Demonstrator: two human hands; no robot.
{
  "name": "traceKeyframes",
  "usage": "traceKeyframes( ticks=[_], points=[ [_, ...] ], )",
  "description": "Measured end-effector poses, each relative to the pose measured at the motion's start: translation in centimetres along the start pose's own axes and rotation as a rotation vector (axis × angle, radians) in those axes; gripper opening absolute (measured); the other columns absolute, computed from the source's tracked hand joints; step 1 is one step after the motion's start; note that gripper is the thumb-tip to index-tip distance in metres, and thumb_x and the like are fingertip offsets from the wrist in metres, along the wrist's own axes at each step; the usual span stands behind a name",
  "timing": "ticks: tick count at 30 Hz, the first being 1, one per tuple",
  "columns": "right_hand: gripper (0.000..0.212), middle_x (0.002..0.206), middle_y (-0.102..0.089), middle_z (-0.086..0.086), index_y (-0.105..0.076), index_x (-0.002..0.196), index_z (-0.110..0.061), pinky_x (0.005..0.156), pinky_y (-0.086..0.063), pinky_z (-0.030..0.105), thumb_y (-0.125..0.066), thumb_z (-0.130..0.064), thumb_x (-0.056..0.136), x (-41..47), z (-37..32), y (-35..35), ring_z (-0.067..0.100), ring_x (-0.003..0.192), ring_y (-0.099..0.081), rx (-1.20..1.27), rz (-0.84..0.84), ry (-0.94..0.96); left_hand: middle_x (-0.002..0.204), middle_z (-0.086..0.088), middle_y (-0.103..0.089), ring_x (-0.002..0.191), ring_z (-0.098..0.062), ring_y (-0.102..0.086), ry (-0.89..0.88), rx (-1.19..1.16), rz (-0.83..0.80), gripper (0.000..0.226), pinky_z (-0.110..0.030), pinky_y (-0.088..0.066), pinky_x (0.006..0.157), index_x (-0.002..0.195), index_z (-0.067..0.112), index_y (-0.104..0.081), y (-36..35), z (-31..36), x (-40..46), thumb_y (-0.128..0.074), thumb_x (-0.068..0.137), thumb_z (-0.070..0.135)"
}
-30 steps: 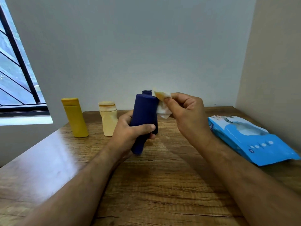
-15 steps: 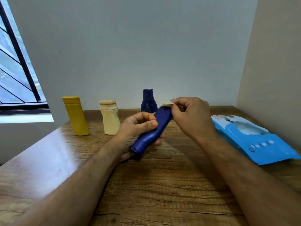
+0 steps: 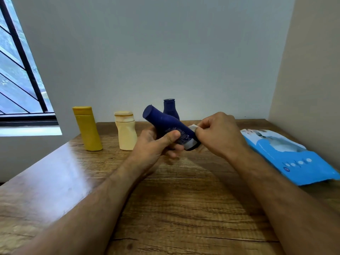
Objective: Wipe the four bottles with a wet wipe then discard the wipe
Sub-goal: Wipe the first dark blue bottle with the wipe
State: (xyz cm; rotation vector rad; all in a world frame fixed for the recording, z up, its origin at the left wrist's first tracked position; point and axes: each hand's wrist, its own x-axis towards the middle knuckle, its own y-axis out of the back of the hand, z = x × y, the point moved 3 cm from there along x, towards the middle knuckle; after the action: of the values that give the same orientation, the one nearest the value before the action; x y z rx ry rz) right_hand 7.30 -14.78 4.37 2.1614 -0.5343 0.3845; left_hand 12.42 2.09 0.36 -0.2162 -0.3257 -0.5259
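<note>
My left hand grips a dark blue bottle above the wooden table, tilted with one end up to the left and the other down to the right. My right hand pinches a white wet wipe against the bottle's lower right end. A second dark blue bottle stands upright behind it near the wall. A yellow bottle and a cream bottle stand upright at the back left.
A blue pack of wet wipes lies on the table at the right, close to the side wall. A window is at the far left, beyond the table's left edge.
The held blue bottle has swung from upright, through a tilt to the right, to a tilt with its raised end at the left. My right hand with the wipe moved down to its lower right end.
</note>
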Motion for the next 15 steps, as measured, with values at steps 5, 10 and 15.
traceKeyframes(
  ticks=[5,10,15],
  points=[
    [0.011,0.076,-0.071,-0.011,-0.075,0.081,-0.024,0.064,-0.051,0.023,-0.067,-0.021,0.089,0.4,0.4,0.2,0.003,0.072,-0.067,0.353,0.151,-0.071,0.076,-0.005,-0.070,0.045,-0.009,-0.050,-0.030,0.102,0.038,0.035,-0.017,-0.042,0.041,0.110,0.006,-0.060,0.0,0.0,0.1,-0.067,0.083,0.027],
    [0.011,0.086,-0.077,0.002,-0.075,0.097,-0.015,0.079,-0.061,0.045,-0.068,-0.020,0.090,0.6,0.4,-0.5,0.018,0.080,-0.075,0.703,0.040,-0.161,0.102,-0.006,-0.075,0.096,-0.024,-0.073,0.006,0.294,-0.025,0.032,-0.044,-0.059,0.087,0.113,0.020,-0.065,-0.2,-0.9,0.1,-0.072,0.088,0.039],
    [0.008,0.086,-0.077,0.006,-0.075,0.094,-0.012,0.076,-0.061,0.047,-0.069,-0.015,0.090,0.5,0.0,-0.9,0.021,0.080,-0.075,0.735,-0.023,-0.132,0.094,-0.001,-0.075,0.083,-0.015,-0.073,-0.012,0.430,0.022,0.014,-0.032,-0.058,0.072,0.110,0.024,-0.063,0.0,-0.6,0.1,-0.064,0.097,0.029]
  ],
)
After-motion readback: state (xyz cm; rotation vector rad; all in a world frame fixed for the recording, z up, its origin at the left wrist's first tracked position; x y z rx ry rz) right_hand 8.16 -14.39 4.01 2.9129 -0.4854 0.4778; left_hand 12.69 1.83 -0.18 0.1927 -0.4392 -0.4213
